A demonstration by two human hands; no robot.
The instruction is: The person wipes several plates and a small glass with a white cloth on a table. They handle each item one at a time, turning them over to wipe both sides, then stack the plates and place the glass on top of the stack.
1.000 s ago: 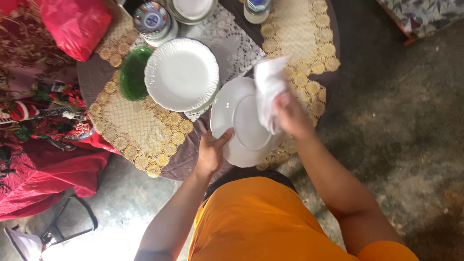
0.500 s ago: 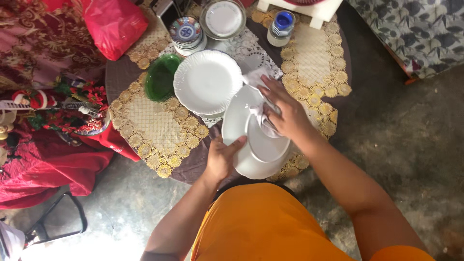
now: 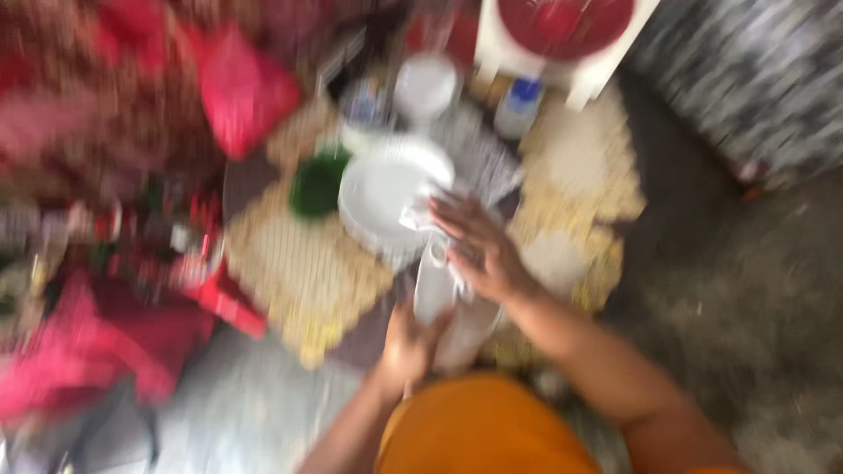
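Observation:
The view is badly blurred by motion. My left hand (image 3: 413, 342) grips the near rim of a white plate (image 3: 435, 303), which is tilted so it looks narrow. My right hand (image 3: 479, 246) presses a white cloth (image 3: 430, 233) against the plate's upper face. Just beyond, a stack of white plates (image 3: 386, 189) rests on the round table (image 3: 360, 338), with a green bowl (image 3: 316, 184) to its left.
Gold lace mats (image 3: 299, 263) cover the table. A patterned bowl (image 3: 364, 105), a small plate (image 3: 424, 86) and a blue-lidded jar (image 3: 520, 104) stand at the back. A red bag (image 3: 241, 88) and red cloth (image 3: 97, 351) lie left. Concrete floor (image 3: 746, 290) is to the right.
The camera has swung sharply, blurring everything. The plate has tilted more on edge, and my right hand with the cloth has moved up towards its top rim. My left hand keeps its grip.

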